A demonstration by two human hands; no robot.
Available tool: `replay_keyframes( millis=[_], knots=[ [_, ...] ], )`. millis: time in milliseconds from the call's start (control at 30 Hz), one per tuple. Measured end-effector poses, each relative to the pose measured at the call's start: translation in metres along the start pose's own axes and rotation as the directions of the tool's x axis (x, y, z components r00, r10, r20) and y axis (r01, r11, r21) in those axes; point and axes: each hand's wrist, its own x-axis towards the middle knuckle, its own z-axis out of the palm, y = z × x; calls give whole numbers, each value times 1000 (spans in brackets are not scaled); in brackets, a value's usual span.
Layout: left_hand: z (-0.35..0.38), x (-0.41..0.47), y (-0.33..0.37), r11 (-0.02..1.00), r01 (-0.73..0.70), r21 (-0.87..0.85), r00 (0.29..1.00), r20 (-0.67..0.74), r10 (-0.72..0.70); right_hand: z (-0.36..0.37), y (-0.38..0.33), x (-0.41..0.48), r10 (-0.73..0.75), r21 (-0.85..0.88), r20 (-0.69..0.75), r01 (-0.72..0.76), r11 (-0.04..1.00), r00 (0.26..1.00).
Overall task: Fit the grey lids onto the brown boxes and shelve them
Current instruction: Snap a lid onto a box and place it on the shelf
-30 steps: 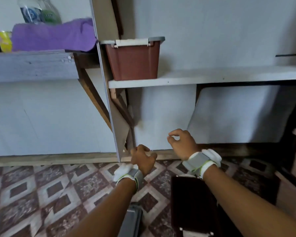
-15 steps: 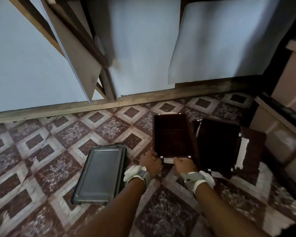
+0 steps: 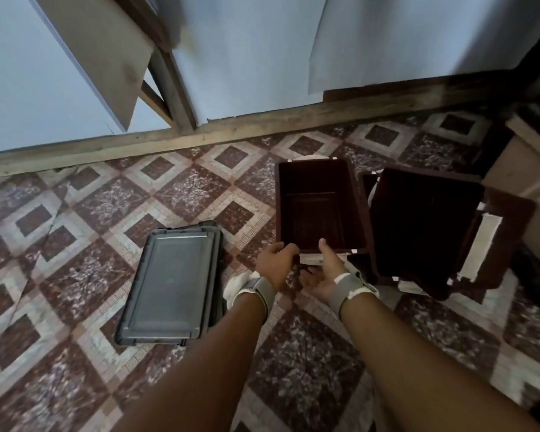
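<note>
Nearest me, the person's left hand [image 3: 276,265] and right hand [image 3: 326,272] are gripping, side by side, the near rim of an open, empty dark-brown rectangular plastic box [image 3: 320,188] sitting on the patterned tile floor [image 3: 91,213], the left curling round its corner and the right hooking a thumb over the edge. Just left of them, grey rectangular plastic lids [image 3: 169,282], seemingly stacked, are lying flat and untouched, while further right more brown boxes [image 3: 418,222] are leaning lidless together. By my reckoning nothing here is getting lidded or shelved yet, everything waiting short of the far wooden skirting board [image 3: 231,132].
</note>
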Motion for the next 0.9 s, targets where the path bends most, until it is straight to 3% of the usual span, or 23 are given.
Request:
replay_keyframes(
  millis=[233, 467, 700, 900],
  knots=[
    [-11, 0, -11, 961, 86, -263, 995, -27, -96, 1, 6, 6, -82, -11, -64, 82, 997, 995],
    [-34, -19, -12, 959, 15, -282, 995, -87, -41, 5, 18, -23, -165, 19, 44, 165, 986, 985],
    [-74, -45, -8, 962, -5, -274, 998, -61, -13, 3, -9, -69, -274, -253, 47, 276, 927, 961],
    [-95, -66, 12, 913, -30, -406, 991, -128, -24, -22, -56, -111, -421, -545, 88, 398, 738, 903]
  ],
)
